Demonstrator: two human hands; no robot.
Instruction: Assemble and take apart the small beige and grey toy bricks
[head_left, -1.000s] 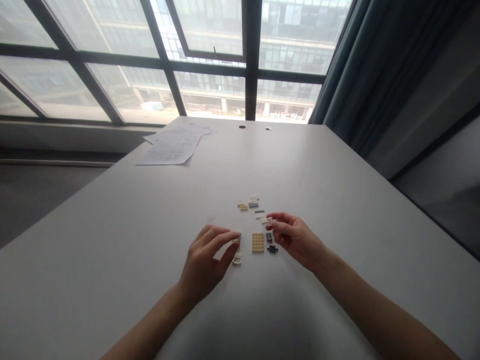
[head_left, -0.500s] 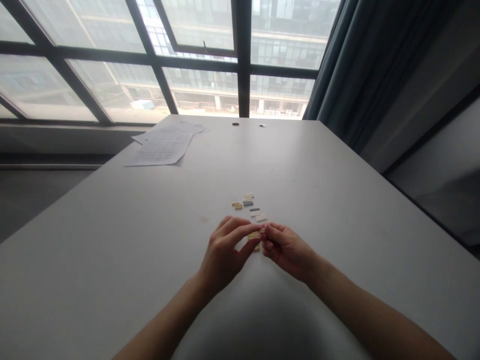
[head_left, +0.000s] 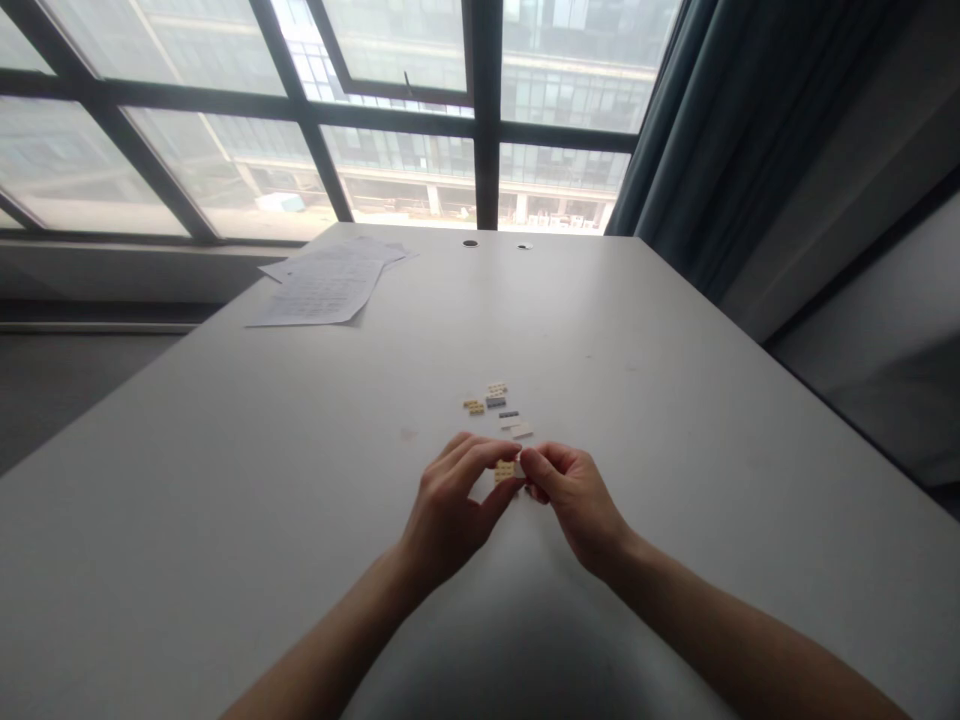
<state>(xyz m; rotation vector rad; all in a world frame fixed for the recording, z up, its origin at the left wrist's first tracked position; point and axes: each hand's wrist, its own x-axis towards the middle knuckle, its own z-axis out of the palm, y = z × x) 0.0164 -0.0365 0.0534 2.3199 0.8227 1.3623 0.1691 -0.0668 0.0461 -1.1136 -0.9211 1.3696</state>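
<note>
A small white building-brick piece [head_left: 518,468] is pinched between my two hands, just above the near side of the brick cluster. My left hand [head_left: 450,500] arches with index finger and thumb at the piece's upper and lower ends. From the other side, the thumb and curled fingers of my right hand [head_left: 581,500] press on it and partly cover it. A yellow studded brick [head_left: 504,470] shows through the gap between left thumb and index finger; whether it touches the hand cannot be told. Beyond the fingers lie white flat pieces [head_left: 522,431].
Farther up the white table [head_left: 225,480] are yellow bricks [head_left: 475,408], a grey brick [head_left: 496,402], a cream studded brick [head_left: 497,388] and a dark grey piece [head_left: 508,414]. Printed papers [head_left: 322,290] lie at the far left. Windows and a dark curtain [head_left: 675,170] stand behind.
My right hand has turned slightly, its thumb now lying over the piece. The piece shows a plain white face between the fingertips. My left hand has barely moved.
</note>
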